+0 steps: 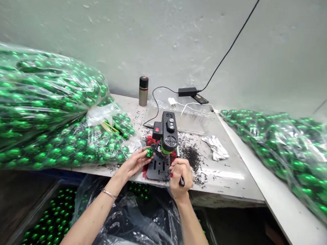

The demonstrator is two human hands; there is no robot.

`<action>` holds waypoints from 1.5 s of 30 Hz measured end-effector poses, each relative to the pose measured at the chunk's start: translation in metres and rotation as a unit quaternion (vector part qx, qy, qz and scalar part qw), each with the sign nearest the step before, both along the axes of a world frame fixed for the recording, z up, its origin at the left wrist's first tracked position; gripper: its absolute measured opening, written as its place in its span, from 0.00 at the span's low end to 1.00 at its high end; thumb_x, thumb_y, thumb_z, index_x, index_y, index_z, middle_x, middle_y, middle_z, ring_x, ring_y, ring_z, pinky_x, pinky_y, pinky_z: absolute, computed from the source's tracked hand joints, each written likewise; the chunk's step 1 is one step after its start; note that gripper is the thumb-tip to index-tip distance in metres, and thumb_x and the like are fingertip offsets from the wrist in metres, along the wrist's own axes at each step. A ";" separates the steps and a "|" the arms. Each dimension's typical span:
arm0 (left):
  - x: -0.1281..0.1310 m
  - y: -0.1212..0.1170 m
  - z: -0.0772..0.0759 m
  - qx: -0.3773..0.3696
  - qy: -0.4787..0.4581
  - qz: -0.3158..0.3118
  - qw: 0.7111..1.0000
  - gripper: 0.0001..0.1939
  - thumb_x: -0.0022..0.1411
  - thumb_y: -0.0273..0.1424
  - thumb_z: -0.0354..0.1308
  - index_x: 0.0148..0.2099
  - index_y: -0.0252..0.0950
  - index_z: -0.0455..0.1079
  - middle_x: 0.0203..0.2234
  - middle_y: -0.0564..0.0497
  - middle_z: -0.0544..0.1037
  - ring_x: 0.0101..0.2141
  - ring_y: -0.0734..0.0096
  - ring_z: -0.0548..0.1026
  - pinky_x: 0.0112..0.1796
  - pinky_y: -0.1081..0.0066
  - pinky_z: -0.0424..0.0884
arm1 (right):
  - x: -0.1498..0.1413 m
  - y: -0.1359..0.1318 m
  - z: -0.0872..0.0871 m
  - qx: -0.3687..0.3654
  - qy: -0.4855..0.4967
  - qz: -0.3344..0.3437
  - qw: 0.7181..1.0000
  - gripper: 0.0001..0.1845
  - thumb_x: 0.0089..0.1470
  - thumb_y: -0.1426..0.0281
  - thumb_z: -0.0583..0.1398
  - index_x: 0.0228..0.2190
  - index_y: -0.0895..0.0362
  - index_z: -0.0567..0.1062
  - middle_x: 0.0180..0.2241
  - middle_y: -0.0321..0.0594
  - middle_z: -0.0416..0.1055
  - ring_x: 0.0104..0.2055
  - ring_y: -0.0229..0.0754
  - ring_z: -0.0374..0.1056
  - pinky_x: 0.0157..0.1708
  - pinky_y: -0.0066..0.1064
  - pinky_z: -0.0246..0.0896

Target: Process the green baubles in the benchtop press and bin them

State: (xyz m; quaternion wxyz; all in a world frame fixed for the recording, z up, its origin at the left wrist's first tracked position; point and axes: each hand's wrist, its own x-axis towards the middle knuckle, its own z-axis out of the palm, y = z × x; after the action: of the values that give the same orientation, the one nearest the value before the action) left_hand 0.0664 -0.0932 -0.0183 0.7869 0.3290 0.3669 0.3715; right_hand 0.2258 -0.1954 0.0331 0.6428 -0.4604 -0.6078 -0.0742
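A small shiny green ball (pixel 149 152) is pinched in the fingertips of my left hand (pixel 137 161), just left of the head of a black bench machine (pixel 169 132). My right hand (pixel 181 175) is wrapped round the machine's lever handle (pixel 181 182); the black tip of it shows below my fist. Under the machine head lies a dark slotted base plate (pixel 158 169), with red material (pixel 145 173) around its edges. Between ball and machine head, I cannot tell whether they touch.
Big clear bags of green balls lie at left (pixel 41 110) and right (pixel 284 153). Black scraps (pixel 190 157) litter the table beside the machine. White gloves (pixel 215 147), a bottle (pixel 143 92), a clear plastic tray (pixel 197 121) and a power adapter (pixel 188 91) are further back.
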 end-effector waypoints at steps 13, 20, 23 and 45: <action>0.035 -0.023 -0.028 0.337 0.340 0.050 0.877 0.22 0.58 0.36 0.65 0.54 0.38 0.72 0.46 0.44 0.81 0.47 0.55 0.78 0.50 0.56 0.73 | 0.000 0.004 0.043 -0.030 0.044 0.005 0.999 0.16 0.63 0.75 0.51 0.23 0.54 0.65 0.24 0.35 0.64 0.28 0.37 0.63 0.29 0.31 0.59; 0.039 -0.031 -0.030 0.492 0.433 0.055 0.753 0.17 0.60 0.35 0.64 0.51 0.37 0.74 0.43 0.43 0.81 0.44 0.53 0.77 0.46 0.55 0.72 | 0.000 0.002 0.039 -0.017 0.023 0.000 1.000 0.15 0.63 0.76 0.52 0.24 0.54 0.65 0.24 0.35 0.64 0.28 0.37 0.64 0.29 0.31 0.59; 0.040 -0.033 -0.035 0.522 0.425 0.065 0.737 0.17 0.62 0.37 0.62 0.51 0.37 0.74 0.44 0.42 0.81 0.44 0.54 0.77 0.47 0.55 0.72 | 0.000 0.000 0.034 -0.027 0.018 -0.005 0.999 0.15 0.63 0.76 0.51 0.24 0.54 0.66 0.25 0.36 0.65 0.28 0.38 0.64 0.29 0.31 0.60; 0.042 -0.035 -0.038 0.517 0.416 0.062 0.746 0.13 0.65 0.37 0.60 0.49 0.38 0.75 0.43 0.44 0.81 0.43 0.57 0.76 0.46 0.58 0.69 | 0.002 0.008 -0.049 0.045 -0.031 -0.004 0.999 0.15 0.67 0.71 0.45 0.27 0.53 0.61 0.29 0.36 0.64 0.32 0.38 0.69 0.39 0.39 0.67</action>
State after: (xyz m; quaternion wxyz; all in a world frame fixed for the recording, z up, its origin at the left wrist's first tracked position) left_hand 0.1087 -0.1284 -0.0559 0.2414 0.7836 0.4291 0.3789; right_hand 0.2277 -0.1878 -0.0162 0.6437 -0.4308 -0.6214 -0.1180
